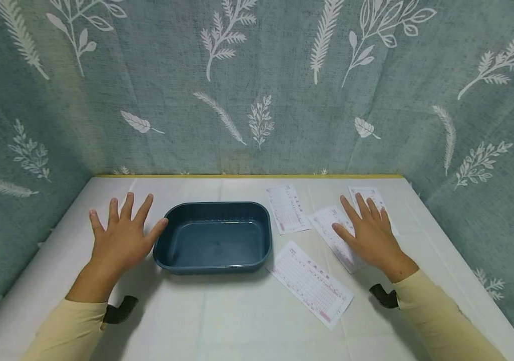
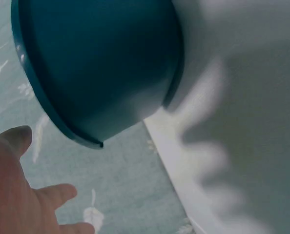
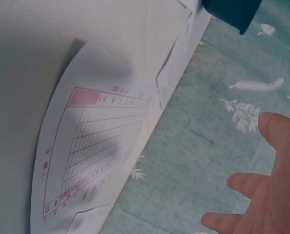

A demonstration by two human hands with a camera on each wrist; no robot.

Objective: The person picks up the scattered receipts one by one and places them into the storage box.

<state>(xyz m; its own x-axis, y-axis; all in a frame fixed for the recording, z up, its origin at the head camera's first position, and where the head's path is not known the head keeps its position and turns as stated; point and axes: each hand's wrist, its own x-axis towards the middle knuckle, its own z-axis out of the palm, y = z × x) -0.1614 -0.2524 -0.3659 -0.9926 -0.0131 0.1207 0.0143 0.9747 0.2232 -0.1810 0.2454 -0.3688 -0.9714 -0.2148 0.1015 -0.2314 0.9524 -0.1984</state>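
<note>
Fingers spread, my left hand (image 1: 121, 245) hovers at the left end of a dark blue plastic basin (image 1: 214, 268), its thumb overlapping the rim in the head view. The basin holds nothing. My right hand (image 1: 371, 238), fingers also spread, is over the printed paper slips on the right. One slip (image 1: 333, 233) lies partly under it in the head view, and another slip (image 1: 367, 193) is behind its fingertips. Nearer the basin lie a third slip (image 1: 287, 208) and a larger-looking one (image 1: 311, 286) at the front. The right wrist view shows a slip (image 3: 96, 146) with a red printed grid.
A white cloth (image 1: 239, 321) covers the table. Grey-green fabric (image 1: 162, 90) with white leaf prints rises at the back and both sides, above a yellow strip (image 1: 248, 176) along the far edge. Black wrist mounts (image 1: 120, 310) stick out from both cream sleeves.
</note>
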